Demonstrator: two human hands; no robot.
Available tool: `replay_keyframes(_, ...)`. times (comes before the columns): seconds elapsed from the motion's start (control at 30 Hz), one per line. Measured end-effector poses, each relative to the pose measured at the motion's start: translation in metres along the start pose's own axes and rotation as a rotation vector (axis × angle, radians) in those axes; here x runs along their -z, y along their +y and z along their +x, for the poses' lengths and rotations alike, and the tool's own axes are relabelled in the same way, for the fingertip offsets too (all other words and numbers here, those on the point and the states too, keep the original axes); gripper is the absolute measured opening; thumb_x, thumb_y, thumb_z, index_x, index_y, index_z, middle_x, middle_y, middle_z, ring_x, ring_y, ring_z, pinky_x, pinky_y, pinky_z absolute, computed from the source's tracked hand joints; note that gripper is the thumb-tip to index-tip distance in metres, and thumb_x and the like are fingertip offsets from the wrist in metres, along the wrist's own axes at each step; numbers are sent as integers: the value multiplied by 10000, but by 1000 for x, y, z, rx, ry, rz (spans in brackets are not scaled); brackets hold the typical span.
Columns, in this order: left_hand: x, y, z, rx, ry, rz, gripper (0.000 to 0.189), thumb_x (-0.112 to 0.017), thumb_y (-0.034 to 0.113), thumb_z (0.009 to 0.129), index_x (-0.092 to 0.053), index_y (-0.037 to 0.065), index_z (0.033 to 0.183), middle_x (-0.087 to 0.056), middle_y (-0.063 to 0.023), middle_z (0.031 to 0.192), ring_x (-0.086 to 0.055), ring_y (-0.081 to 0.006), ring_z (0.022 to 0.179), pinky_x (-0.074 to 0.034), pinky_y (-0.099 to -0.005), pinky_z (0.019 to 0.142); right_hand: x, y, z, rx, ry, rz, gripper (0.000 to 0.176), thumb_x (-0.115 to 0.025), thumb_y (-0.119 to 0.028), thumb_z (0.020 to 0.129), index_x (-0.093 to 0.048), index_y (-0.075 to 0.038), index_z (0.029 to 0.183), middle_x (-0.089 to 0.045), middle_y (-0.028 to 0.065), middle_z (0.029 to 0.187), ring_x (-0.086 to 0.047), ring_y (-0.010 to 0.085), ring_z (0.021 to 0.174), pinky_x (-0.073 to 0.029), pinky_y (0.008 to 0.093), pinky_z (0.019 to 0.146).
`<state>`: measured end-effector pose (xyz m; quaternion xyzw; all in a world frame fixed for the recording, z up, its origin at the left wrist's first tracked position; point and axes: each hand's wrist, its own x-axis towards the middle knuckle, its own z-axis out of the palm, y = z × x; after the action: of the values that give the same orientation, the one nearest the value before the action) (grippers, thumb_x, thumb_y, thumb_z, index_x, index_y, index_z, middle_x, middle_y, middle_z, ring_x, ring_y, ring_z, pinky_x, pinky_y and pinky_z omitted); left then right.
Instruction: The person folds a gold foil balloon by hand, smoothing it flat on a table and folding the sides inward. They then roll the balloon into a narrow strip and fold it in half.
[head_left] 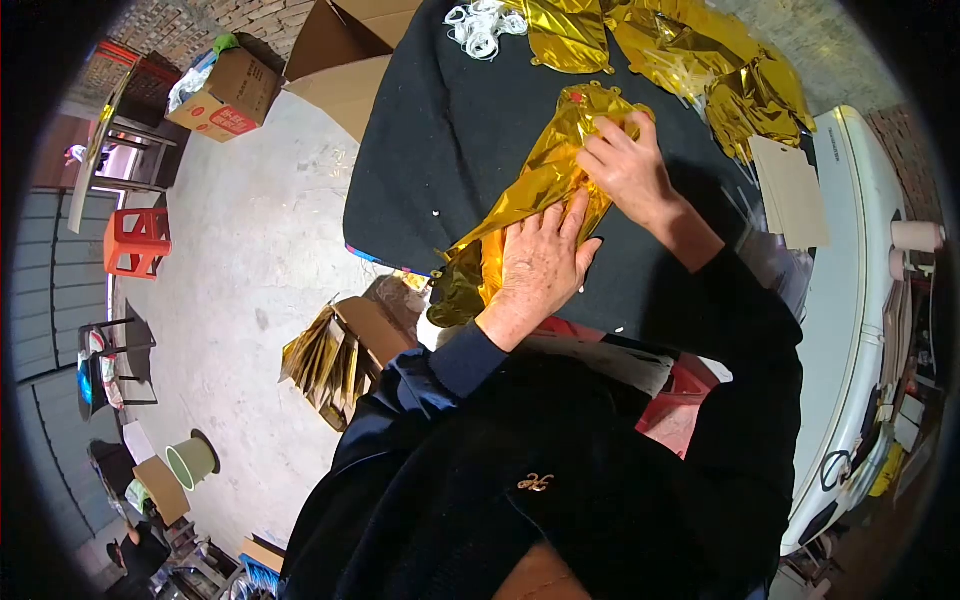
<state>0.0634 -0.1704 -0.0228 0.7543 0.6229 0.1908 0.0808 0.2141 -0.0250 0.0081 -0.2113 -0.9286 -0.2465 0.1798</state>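
Note:
A flat, crinkled gold foil balloon [550, 165] lies across the black cloth on the table, its lower end hanging over the near edge. My left hand [540, 258] rests flat on its lower half, palm down with the fingers stretched out. Further up, my right hand [628, 165] has its fingers curled and pinched at the right edge of the foil. The exact grip of those fingertips is partly hidden. Small tabs show along the foil's far end.
White string [482, 28] lies at the table's far left, with more gold foil [700, 50] at the back. Cardboard pieces [790, 190] are at the right. Folded gold foil sheets [325, 370] fill a box by the near left edge. A red stool [137, 242] stands on the floor.

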Motion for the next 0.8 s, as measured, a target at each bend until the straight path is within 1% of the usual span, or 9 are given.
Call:
replay_keyframes(0.03, 2, 1, 0, 19, -49, -14, 680, -543, 507, 1017, -440, 113, 1562, -549, -185, 1389, -551, -360, 1216, -406, -509, 1046, -2, -3, -6, -14, 36, -25, 100, -679, -173, 830, -687, -129, 920, -671, 6, 955, -606, 203, 1186, -424, 527, 1046)
replay_keyframes(0.13, 2, 1, 0, 8, -23, 3, 687, -548, 504, 1016, -427, 121, 1573, -564, -180, 1361, -556, -360, 1220, -405, -502, 1049, -4, -7, -13, -46, 73, -36, 128, -673, -173, 860, -695, -121, 974, -678, 25, 975, -602, 216, 1209, -417, 537, 1056)
replay_keyframes(0.23, -3, -1, 0, -30, 70, 36, 697, -549, 500, 1016, -415, 115, 1581, -562, -179, 1361, -551, -361, 1226, -401, -503, 1054, -1, -9, -9, -41, 27, -25, 142, -673, -176, 874, -692, -118, 1003, -670, 37, 961, -608, 224, 1168, -411, 533, 1073)
replay_keyframes(0.33, -8, -3, 0, -65, 178, 59, 698, -548, 497, 1016, -424, 89, 1569, -559, -180, 1365, -539, -363, 1239, -392, -509, 1065, -7, -10, -11, -44, -79, 13, 168, -677, -185, 870, -691, -110, 1020, -658, 35, 937, -619, 223, 1095, -411, 517, 1088)
replay_keyframes(0.43, -10, -3, 0, -16, 70, 24, 704, -553, 491, 1012, -430, 59, 1553, -551, -186, 1383, -527, -368, 1248, -380, -516, 1077, -1, -6, -8, -52, 11, -55, 149, -681, -182, 859, -675, -109, 989, -626, 29, 885, -619, 218, 1005, -419, 497, 1091)
replay_keyframes(0.53, -10, -4, 0, -33, 118, 67, 698, -559, 482, 1008, -443, 43, 1538, -550, -188, 1382, -519, -374, 1251, -375, -521, 1081, -3, 2, -11, -97, -44, -120, 113, -684, -176, 848, -648, -119, 939, -601, 20, 852, -616, 214, 970, -432, 484, 1076)
replay_keyframes(0.57, -9, -4, 0, -25, 96, 58, 697, -558, 480, 1007, -445, 41, 1536, -548, -189, 1384, -519, -375, 1250, -374, -522, 1080, -5, 6, -11, -99, 5, -117, 102, -685, -152, 831, -621, -119, 903, -572, 25, 851, -604, 211, 916, -477, 422, 1028)
replay_keyframes(0.67, -8, -3, 0, -19, 86, 54, 694, -559, 478, 1006, -451, 38, 1532, -541, -192, 1390, -517, -379, 1248, -373, -526, 1080, -4, 10, -13, -77, -1, -9, 115, -676, -120, 832, -614, -106, 927, -636, 51, 984, -637, 219, 1000, -526, 362, 990)
replay_keyframes(0.8, -10, -4, 1, -40, 153, 118, 712, -572, 481, 996, -450, 31, 1533, -531, -187, 1410, -498, -382, 1279, -356, -526, 1105, -16, 4, -23, -89, -43, 77, 306, -654, -84, 849, -646, -64, 1154, -668, 102, 1190, -658, 267, 1147, -557, 340, 989)
